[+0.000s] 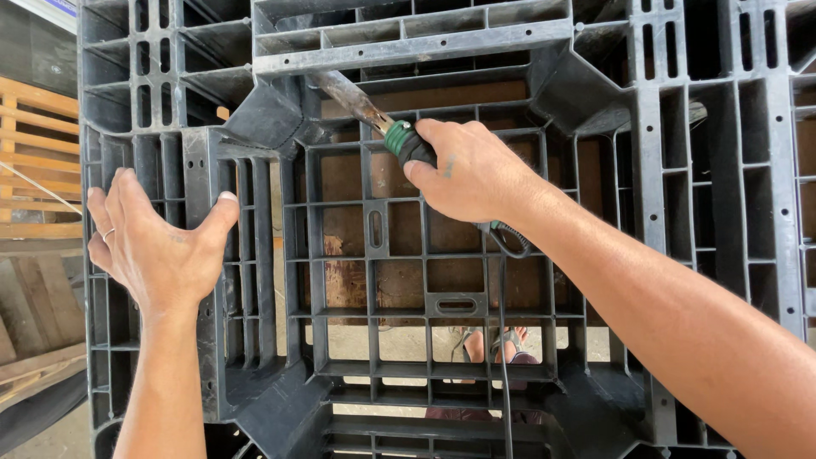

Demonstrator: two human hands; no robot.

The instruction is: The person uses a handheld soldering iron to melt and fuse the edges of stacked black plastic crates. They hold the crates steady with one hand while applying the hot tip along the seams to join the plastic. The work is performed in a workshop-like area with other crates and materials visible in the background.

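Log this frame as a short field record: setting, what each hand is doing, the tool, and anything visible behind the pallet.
Setting: a dark grey plastic pallet stands upright in front of the camera, its ribbed grid facing the person.
Left hand: open, fingers spread, palm pressed against a vertical rib on the pallet's left part.
Right hand: closed around the handle of a corded tool.
Tool: worn metal shaft with a green collar, tip set near a diagonal corner brace.
Cord: hangs down from the handle.
Behind: wooden pallets at left.

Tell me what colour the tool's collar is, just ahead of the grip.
Green, on the tool in the right hand; head view.
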